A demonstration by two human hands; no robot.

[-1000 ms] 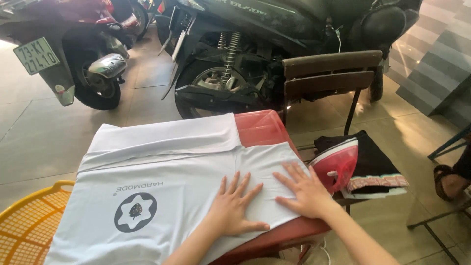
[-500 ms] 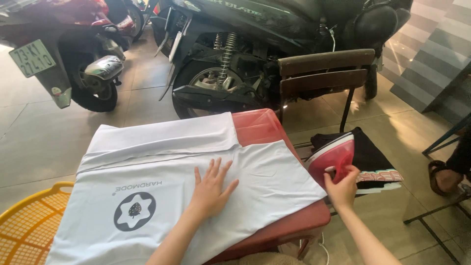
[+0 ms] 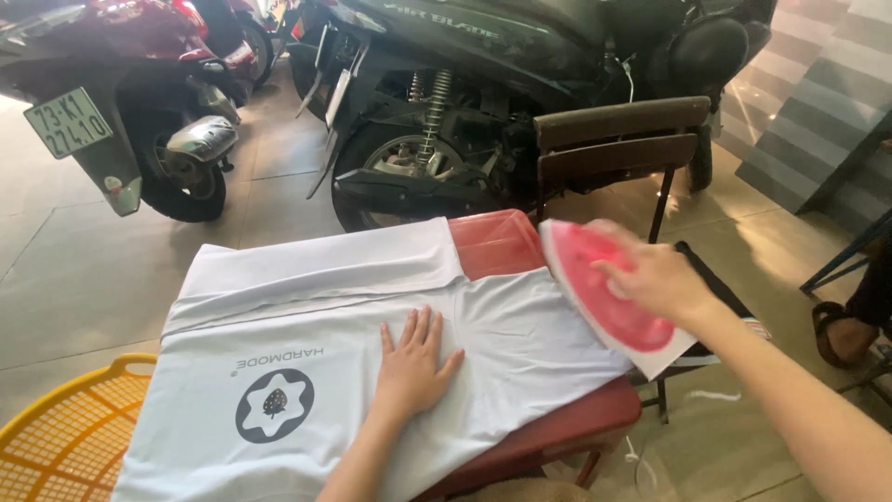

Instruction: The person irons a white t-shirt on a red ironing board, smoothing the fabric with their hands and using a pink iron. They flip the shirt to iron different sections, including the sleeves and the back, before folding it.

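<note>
A person's left hand is lying flat and unclenched on a white T-shirt spread over a red padded stool, while the right hand is grasping a pink-and-white iron, tilted and lifted at the shirt's right edge. Creases are showing near the flat palm (the pressing looks barely begun), with a yellow basket waiting at lower left.
</note>
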